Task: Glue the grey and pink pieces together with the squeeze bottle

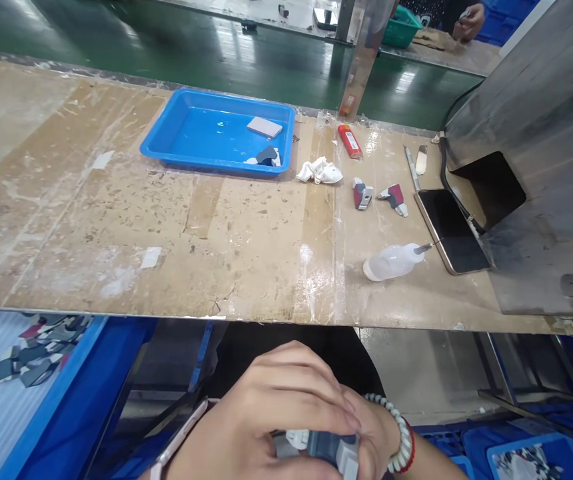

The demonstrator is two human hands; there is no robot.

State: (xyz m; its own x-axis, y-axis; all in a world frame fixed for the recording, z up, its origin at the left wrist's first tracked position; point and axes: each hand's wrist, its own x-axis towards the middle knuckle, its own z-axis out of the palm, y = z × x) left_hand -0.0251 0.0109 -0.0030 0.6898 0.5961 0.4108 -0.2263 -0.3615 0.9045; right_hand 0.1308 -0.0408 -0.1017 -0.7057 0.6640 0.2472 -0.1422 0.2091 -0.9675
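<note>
Close to my body, below the table edge, both hands are closed around a small grey and white plastic piece. My left hand arches over it, with fingers curled and a pale pink band at the wrist. Behind it, my right hand, wearing a beaded bracelet, grips the piece from the right; most of its fingers are hidden. Two similar pieces, a red and grey one and another, lie on the table. A translucent bottle with a needle tip lies nearer me.
A blue tray holds a flat pale block and small pieces. Crumpled white tissue, a red lighter and a phone lie rightward. More pieces fill a bin at lower left. A co-worker's hand shows beyond the green belt.
</note>
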